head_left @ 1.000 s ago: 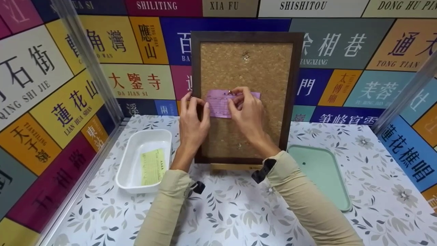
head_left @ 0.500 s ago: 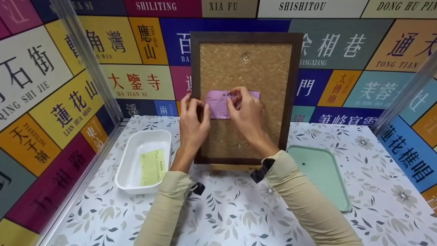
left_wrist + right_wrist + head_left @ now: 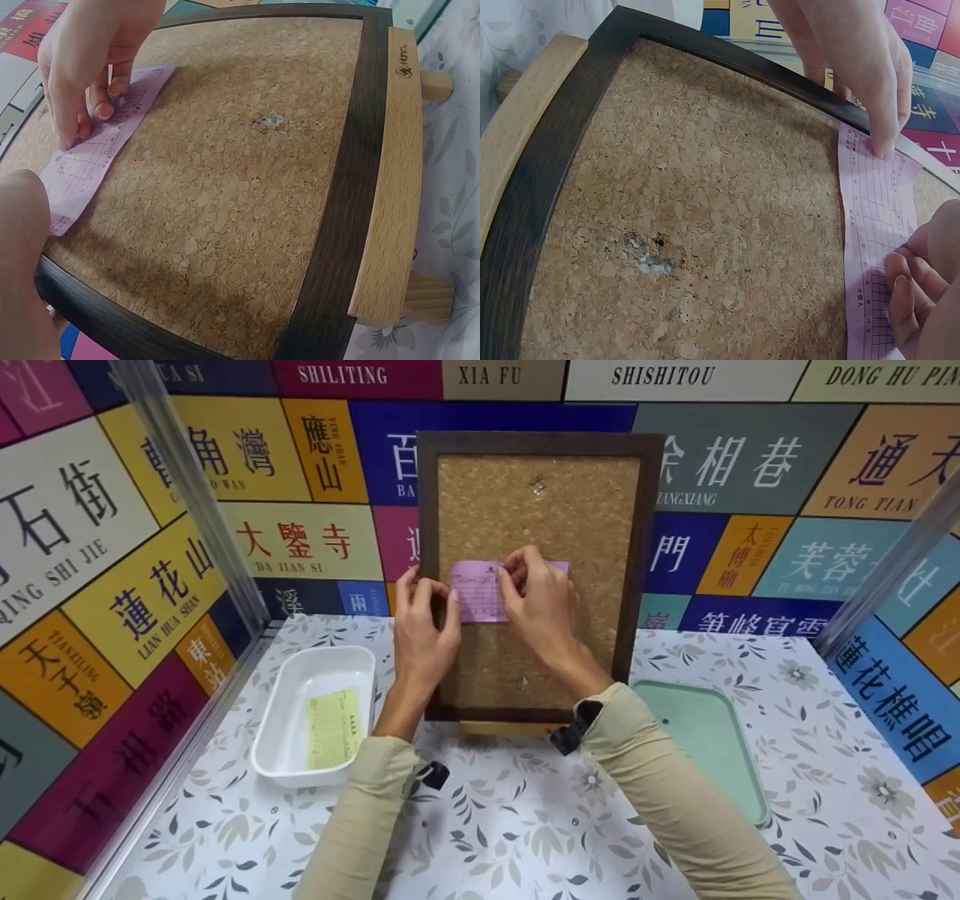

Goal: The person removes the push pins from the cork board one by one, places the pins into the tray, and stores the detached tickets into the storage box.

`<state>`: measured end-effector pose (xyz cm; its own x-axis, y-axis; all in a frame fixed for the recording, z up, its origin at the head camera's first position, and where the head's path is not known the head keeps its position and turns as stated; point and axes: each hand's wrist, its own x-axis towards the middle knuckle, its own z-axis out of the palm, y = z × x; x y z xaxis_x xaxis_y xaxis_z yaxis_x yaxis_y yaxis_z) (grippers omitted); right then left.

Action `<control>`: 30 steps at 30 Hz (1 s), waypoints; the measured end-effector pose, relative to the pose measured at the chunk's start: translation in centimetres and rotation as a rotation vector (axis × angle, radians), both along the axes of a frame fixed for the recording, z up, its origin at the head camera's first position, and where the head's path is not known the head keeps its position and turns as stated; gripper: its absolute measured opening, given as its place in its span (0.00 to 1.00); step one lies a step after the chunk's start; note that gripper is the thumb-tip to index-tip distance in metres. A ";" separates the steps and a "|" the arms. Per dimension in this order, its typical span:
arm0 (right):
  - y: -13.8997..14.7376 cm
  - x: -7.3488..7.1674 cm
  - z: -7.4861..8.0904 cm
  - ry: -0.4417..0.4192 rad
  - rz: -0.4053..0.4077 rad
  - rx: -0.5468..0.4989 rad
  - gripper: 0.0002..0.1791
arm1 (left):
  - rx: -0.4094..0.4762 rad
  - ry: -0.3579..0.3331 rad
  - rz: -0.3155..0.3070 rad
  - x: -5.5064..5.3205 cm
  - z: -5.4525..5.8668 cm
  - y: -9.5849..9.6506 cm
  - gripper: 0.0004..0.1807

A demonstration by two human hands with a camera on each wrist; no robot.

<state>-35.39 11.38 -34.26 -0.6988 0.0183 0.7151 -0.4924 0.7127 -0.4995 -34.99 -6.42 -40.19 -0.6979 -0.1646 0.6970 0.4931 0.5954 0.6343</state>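
On a dark-framed rectangular cork board (image 3: 540, 521), the left hand (image 3: 426, 619) clamps pink lined paper (image 3: 478, 598); the right hand (image 3: 544, 606) touches it, grip unclear.

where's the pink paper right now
In the head view, the pink paper is near mid-height on the cork board, the left hand at its left edge and the right hand over part of it.

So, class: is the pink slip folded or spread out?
Spread out: the pink slip lies open against the corkboard, its printed grid showing in both wrist views.
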 end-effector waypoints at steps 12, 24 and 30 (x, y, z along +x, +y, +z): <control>0.3 0.4 -0.1 0.003 0.037 0.004 0.06 | -0.003 -0.016 0.006 0.3 0.2 0.1 0.11; 1.1 1.0 -0.1 -0.024 0.049 0.003 0.05 | -0.005 0.027 0.024 0.2 0.4 -0.1 0.10; 2.0 1.8 0.2 -0.061 0.064 -0.076 0.05 | 0.034 0.079 0.007 0.7 0.5 -0.4 0.08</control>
<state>-33.58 13.38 -34.05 -0.7423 0.0249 0.6696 -0.5030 0.6395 -0.5814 -34.33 -6.78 -39.74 -0.6396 -0.1936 0.7439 0.5386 0.5775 0.6135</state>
